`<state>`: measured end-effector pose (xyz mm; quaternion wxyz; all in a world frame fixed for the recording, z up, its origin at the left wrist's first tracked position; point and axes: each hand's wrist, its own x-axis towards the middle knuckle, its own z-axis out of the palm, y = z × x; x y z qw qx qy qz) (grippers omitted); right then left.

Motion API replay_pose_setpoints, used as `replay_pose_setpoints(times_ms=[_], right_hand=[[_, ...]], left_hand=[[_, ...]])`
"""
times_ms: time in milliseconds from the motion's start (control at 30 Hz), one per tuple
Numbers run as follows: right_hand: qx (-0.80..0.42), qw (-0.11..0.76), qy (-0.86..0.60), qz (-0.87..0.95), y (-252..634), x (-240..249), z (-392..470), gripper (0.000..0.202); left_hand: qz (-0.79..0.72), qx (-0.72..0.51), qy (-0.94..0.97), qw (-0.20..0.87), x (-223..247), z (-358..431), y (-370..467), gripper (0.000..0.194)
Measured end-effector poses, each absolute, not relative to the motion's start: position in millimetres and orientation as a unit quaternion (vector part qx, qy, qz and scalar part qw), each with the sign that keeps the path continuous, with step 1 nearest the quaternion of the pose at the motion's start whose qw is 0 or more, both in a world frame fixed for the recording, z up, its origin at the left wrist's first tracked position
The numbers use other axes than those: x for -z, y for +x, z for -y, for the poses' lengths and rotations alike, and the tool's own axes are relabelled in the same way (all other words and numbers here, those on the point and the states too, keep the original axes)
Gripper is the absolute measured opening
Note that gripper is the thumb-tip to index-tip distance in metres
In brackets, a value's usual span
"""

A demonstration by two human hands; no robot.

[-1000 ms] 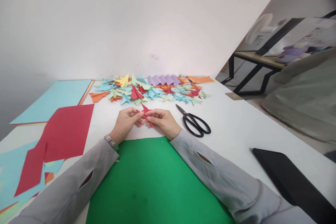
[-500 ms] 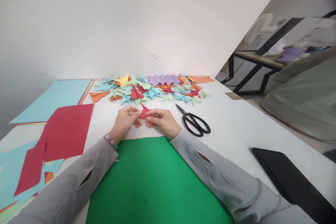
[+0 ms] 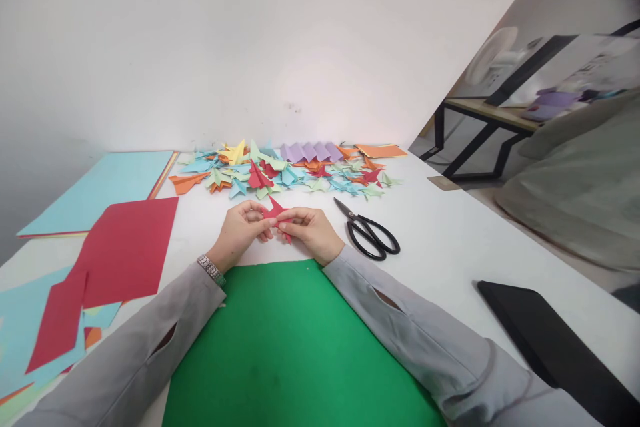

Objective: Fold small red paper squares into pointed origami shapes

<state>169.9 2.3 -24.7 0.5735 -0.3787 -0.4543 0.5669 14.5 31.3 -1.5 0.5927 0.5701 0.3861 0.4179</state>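
A small folded red paper plane (image 3: 275,207) is pinched between both hands above the white table, its pointed tip facing the wall. My left hand (image 3: 241,227) grips its left side with thumb and fingers. On the other side my right hand (image 3: 310,230) pinches it, and the two thumbs nearly meet over its middle. The fingers cover part of the paper. Just beyond lies a heap of small folded paper planes (image 3: 260,177) in several colours. Black-handled scissors (image 3: 367,230) rest to the right of my right hand.
A green sheet (image 3: 295,340) lies under my forearms. To the left are a red sheet (image 3: 130,250), a light blue stack (image 3: 105,183) and paper scraps (image 3: 55,323). Pleated purple paper (image 3: 313,151) stands by the wall. A black flat object (image 3: 545,340) lies at right.
My left thumb has slid slightly right across the red paper plane, closer to the right thumb. Both hands keep their hold, and the other things lie as before.
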Motion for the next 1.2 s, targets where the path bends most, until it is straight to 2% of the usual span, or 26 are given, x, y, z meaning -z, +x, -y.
replay_pose_setpoints(times_ms=[333, 500, 567, 1000, 1200], right_hand=[[-0.595, 0.571, -0.357, 0.439, 171.2, 24.7, -3.4, 0.021], [-0.590, 0.571, -0.348, 0.453, 170.7, 26.7, -3.1, 0.046], [-0.592, 0.561, -0.342, 0.467, 170.5, 26.9, -2.7, 0.050], [-0.594, 0.560, -0.345, 0.463, 170.2, 26.8, -3.5, 0.049], [-0.588, 0.558, -0.339, 0.477, 170.3, 25.1, -2.6, 0.040]], left_hand=[[-0.384, -0.426, 0.568, 0.590, 1.4, -33.7, 14.5, 0.042], [-0.379, -0.422, 0.575, 0.590, 2.2, -34.5, 14.3, 0.041], [-0.375, -0.412, 0.582, 0.593, 2.6, -34.1, 13.7, 0.041], [-0.370, -0.399, 0.574, 0.611, 5.0, -35.7, 12.4, 0.035], [-0.376, -0.400, 0.573, 0.609, 4.6, -34.1, 12.3, 0.035]])
